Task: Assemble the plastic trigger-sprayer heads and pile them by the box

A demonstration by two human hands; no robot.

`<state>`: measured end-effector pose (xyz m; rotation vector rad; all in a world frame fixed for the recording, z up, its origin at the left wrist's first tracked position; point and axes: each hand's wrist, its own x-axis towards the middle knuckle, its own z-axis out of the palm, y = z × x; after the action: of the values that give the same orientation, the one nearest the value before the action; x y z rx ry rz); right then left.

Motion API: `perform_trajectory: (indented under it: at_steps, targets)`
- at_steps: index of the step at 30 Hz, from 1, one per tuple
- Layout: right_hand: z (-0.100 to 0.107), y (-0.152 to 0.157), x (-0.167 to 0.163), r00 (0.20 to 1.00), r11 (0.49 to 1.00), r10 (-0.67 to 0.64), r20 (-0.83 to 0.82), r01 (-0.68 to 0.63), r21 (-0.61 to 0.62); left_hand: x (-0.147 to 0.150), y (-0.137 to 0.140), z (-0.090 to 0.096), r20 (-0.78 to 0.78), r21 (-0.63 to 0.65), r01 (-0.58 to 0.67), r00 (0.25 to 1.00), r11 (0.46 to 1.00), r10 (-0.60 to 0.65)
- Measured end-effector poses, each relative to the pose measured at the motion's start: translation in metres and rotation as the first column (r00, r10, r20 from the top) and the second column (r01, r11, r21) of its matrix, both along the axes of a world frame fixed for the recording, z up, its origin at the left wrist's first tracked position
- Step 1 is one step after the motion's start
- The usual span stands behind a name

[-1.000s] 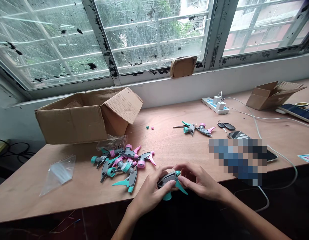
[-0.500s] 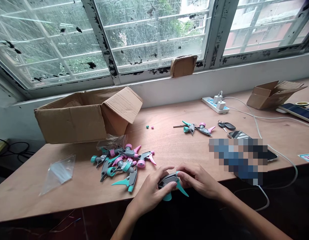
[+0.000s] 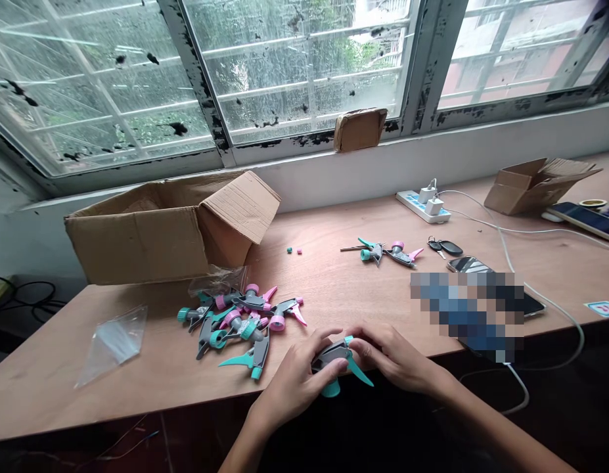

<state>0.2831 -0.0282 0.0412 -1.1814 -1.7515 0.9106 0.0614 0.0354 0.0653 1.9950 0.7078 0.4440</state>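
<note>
At the table's front edge, my left hand [image 3: 300, 376] is closed around a trigger spray head [image 3: 332, 355] with a grey body, turquoise trigger and turquoise collar. My right hand [image 3: 393, 359] has its fingers bent at the turquoise nozzle end [image 3: 349, 340]; the fingertips are partly hidden. To the left lies a pile of similar spray heads [image 3: 245, 322], some turquoise and some pink. Two more, a turquoise one [image 3: 373, 252] and a pink one [image 3: 401, 253], rest farther back beside a thin dark rod [image 3: 352, 249]. Two tiny caps [image 3: 294, 251] sit mid-table.
An open cardboard box [image 3: 136, 246] stands back left, near a clear plastic bag [image 3: 114, 341]. On the right are a power strip [image 3: 422, 207], keys [image 3: 445, 247], a phone [image 3: 531, 303], white cables and a smaller box [image 3: 514, 190]. Windows line the back.
The turquoise nozzle end shows slightly more beside my right fingers. Both hands stay in nearly the same place; the view has shifted very slightly.
</note>
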Motion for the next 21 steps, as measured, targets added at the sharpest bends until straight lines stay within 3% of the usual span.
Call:
perform_trajectory:
  at_steps: [14,21]
  targets:
    - [-0.0063,-0.0035,-0.0017,1.0,0.993,-0.015,0.013,0.013,0.12,0.0008,0.0001,0.0047,0.012,-0.009,0.012,1.0,1.0,-0.012]
    - [-0.0094,0.0032,-0.0037,0.965,0.984,-0.063,0.254,0.018,0.178,0.0007,-0.0007,0.0046,-0.073,0.01,0.057,0.996,0.998,-0.056]
